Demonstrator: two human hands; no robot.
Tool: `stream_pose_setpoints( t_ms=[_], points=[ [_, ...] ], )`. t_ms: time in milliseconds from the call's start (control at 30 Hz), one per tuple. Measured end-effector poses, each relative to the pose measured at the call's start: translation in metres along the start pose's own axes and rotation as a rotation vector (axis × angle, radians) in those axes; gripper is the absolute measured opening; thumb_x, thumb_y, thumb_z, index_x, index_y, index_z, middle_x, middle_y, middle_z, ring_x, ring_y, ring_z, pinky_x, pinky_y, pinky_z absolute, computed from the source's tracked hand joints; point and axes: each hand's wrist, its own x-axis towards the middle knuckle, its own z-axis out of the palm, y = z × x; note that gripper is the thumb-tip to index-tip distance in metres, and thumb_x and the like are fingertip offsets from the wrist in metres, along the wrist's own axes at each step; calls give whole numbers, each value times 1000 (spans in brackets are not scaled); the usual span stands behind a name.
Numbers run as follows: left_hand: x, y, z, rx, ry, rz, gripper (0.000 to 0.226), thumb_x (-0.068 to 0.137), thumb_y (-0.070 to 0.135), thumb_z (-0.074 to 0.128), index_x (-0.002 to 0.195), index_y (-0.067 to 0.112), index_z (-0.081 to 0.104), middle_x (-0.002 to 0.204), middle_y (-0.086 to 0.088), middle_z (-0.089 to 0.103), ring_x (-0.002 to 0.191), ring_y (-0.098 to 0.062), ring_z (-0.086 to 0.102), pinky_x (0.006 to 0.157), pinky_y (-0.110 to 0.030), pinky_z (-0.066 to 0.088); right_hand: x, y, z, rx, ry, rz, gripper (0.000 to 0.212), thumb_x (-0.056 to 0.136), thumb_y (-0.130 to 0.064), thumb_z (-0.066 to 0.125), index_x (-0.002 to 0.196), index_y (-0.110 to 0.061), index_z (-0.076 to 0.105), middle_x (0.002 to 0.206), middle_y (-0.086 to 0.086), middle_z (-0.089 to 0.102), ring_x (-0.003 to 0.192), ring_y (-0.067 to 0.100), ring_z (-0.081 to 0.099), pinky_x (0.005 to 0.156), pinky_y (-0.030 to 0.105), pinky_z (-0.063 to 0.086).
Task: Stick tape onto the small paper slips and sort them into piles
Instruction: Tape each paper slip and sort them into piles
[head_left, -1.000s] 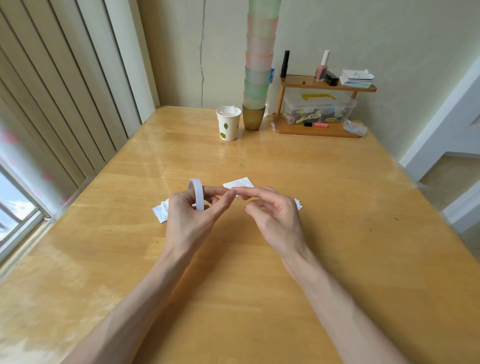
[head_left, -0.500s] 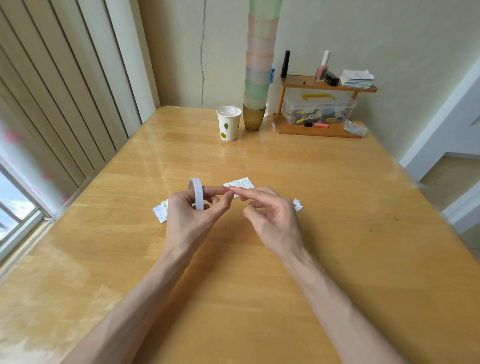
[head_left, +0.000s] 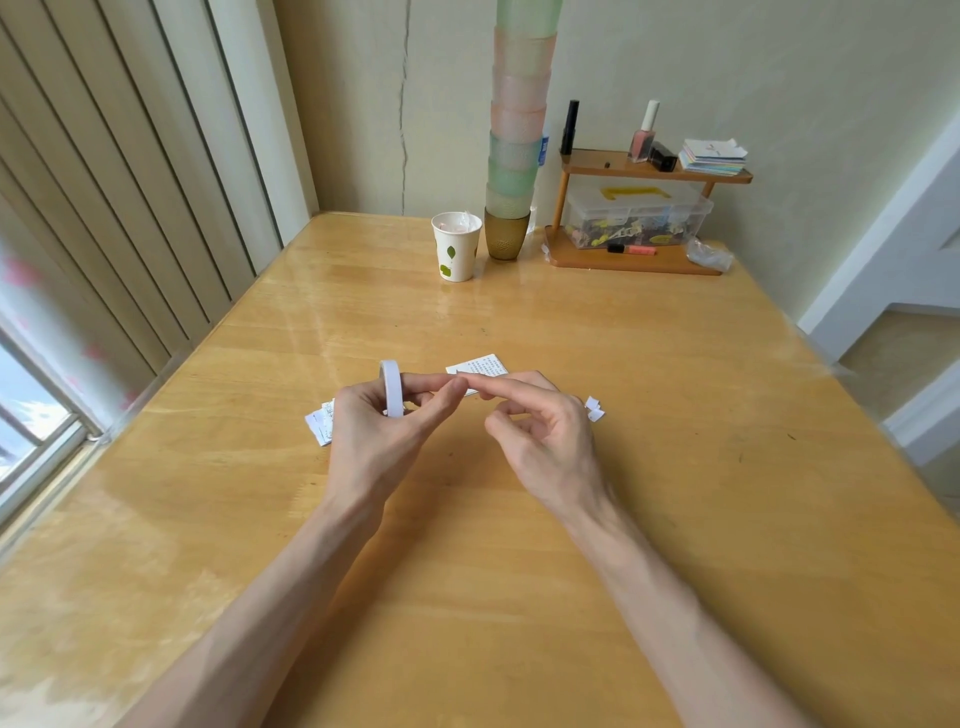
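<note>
Presently we record both hands raised over the middle of the glossy yellow wooden counter (head_left: 519, 571). The left hand (head_left: 374, 436) has its grip closed round a narrow white tape roll (head_left: 391, 387), held upright on edge. The right hand (head_left: 545, 441) points its forefinger at the left fingertips, other fingers curled; we cannot tell whether its grip holds anything. A white printed paper slip (head_left: 480, 366) lies just beyond the fingertips. A small pile of white slips (head_left: 321, 423) lies towards the left edge, tiny white scraps (head_left: 594, 409) towards the right. A leaf-printed paper cup (head_left: 456, 252) stands near the far edge.
</note>
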Motion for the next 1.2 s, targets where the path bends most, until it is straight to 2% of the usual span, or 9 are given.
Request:
stream_pose_setpoints(
  t_ms=[67, 167, 300, 433, 633, 767, 967, 1100, 1200],
  points=[
    [0, -1, 0, -47, -13, -43, 15, 79, 38, 87, 84, 24, 85, 57, 4, 44, 53, -14, 30, 51, -22, 29, 0, 0, 0, -4, 0, -9, 45, 78, -16, 56, 107, -42, 79, 109, -14, 70, 79, 4, 62, 78, 32, 57],
    [2, -3, -1, -91, -41, -86, 17, 79, 36, 86, 87, 21, 85, 56, 3, 34, 56, -18, 24, 50, -26, 23, 0, 1, 0, -3, -1, -19, 47, 78, -14, 55, 109, -40, 79, 109, -14, 69, 79, 4, 62, 77, 29, 56],
    [4, -4, -2, -139, -89, -126, 23, 78, 34, 85, 93, 17, 85, 56, 3, 30, 55, -17, 22, 50, -25, 23, 0, 1, 0, 0, -3, -25, 48, 79, -13, 55, 110, -40, 79, 110, -13, 70, 80, 5, 61, 78, 27, 56],
    [4, -6, -3, -185, -136, -191, 21, 84, 30, 82, 98, 14, 84, 54, 6, 26, 55, -16, 21, 55, -30, 18, 0, 2, 0, 2, -9, -35, 49, 79, -11, 55, 111, -39, 79, 110, -13, 69, 79, 3, 60, 74, 19, 51],
    [5, -3, -5, -207, -154, -221, 9, 85, 27, 80, 88, 18, 83, 54, 7, 26, 51, -12, 22, 54, -28, 20, 0, 2, -1, 33, -22, -37, 51, 85, 4, 57, 111, -32, 81, 109, -11, 70, 77, 2, 60, 71, 13, 47],
    [4, 0, -5, -196, -139, -220, 11, 85, 28, 82, 86, 17, 82, 53, 7, 24, 51, -13, 20, 53, -29, 18, 0, 2, 1, 28, -10, -50, 50, 80, -7, 55, 111, -35, 81, 109, -11, 70, 76, 4, 59, 71, 16, 48],
    [6, 3, -8, -170, -165, -233, 11, 81, 32, 84, 75, 23, 81, 55, 6, 22, 53, -15, 18, 55, -31, 16, 0, 1, 2, 38, 0, -73, 49, 80, -8, 55, 107, -42, 79, 106, -10, 68, 73, 5, 58, 66, 15, 45],
    [6, 1, -8, -157, -179, -234, 17, 81, 32, 84, 90, 17, 84, 54, 6, 22, 53, -15, 17, 52, -28, 18, 1, 2, 1, 27, 3, -87, 51, 80, -7, 55, 108, -43, 79, 105, -12, 68, 74, 5, 59, 66, 16, 46],
    [6, 1, -8, -157, -167, -230, 14, 82, 31, 83, 87, 18, 84, 53, 6, 22, 52, -14, 18, 52, -27, 18, 1, 4, 1, -9, 4, -102, 50, 81, -7, 55, 111, -38, 79, 107, -8, 68, 76, 6, 60, 66, 19, 48]
  ],
)
